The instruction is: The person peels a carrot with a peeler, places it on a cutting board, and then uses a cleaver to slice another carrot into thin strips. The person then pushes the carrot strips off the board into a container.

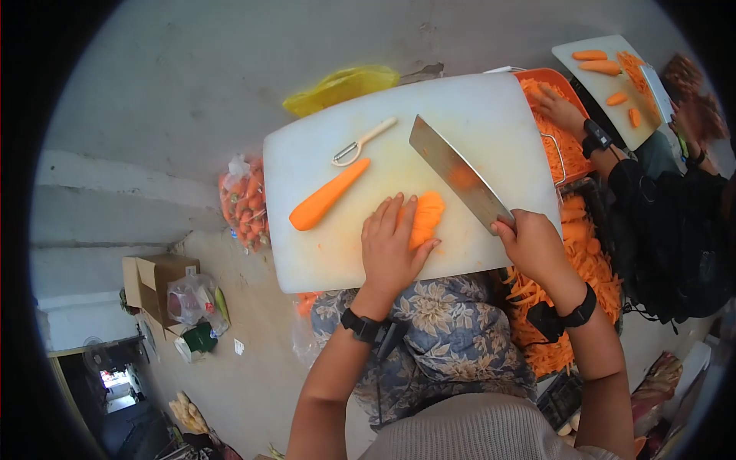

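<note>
A white cutting board point(491, 115) rests on my lap. My left hand point(389, 247) presses down on a stack of sliced carrot point(426, 217) near the board's front edge. My right hand point(534, 245) grips the handle of a wide cleaver point(458, 173), whose blade is lifted and angled over the board just right of the slices. A whole peeled carrot point(328, 195) lies to the left of my left hand. A white-handled peeler point(363, 142) lies beyond it.
Shredded carrot point(594, 268) is piled at my right. Another person's hand point(561, 110) reaches into an orange basket point(552, 77); a second board with carrots point(606, 65) lies beyond. A bag of carrots point(244, 203), a yellow bag point(341, 86) and cardboard boxes point(157, 280) stand on the floor.
</note>
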A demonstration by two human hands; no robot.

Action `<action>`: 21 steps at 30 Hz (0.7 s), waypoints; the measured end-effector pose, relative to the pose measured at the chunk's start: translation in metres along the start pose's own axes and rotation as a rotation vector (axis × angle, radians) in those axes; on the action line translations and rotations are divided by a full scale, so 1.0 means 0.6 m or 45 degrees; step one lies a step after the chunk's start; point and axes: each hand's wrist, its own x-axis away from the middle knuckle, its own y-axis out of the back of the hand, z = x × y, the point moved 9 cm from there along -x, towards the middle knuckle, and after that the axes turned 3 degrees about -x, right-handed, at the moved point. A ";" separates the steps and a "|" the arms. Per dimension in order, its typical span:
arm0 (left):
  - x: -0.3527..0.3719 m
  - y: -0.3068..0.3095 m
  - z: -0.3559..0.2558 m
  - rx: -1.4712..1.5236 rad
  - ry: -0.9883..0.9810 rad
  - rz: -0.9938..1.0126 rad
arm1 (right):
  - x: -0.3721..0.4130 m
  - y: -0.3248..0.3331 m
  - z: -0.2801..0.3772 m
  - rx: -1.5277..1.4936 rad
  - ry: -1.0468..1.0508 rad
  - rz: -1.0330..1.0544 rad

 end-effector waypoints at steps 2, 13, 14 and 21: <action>-0.006 -0.001 -0.002 -0.063 -0.002 -0.039 | -0.003 -0.006 0.000 0.032 -0.004 0.032; -0.009 -0.019 -0.011 0.226 -0.191 0.019 | -0.005 -0.011 0.018 0.108 0.103 0.059; -0.009 -0.020 -0.013 0.237 -0.179 0.020 | -0.007 -0.009 0.018 0.119 0.100 0.071; 0.001 -0.014 -0.007 0.203 -0.068 -0.131 | -0.020 0.019 0.047 0.387 0.300 0.114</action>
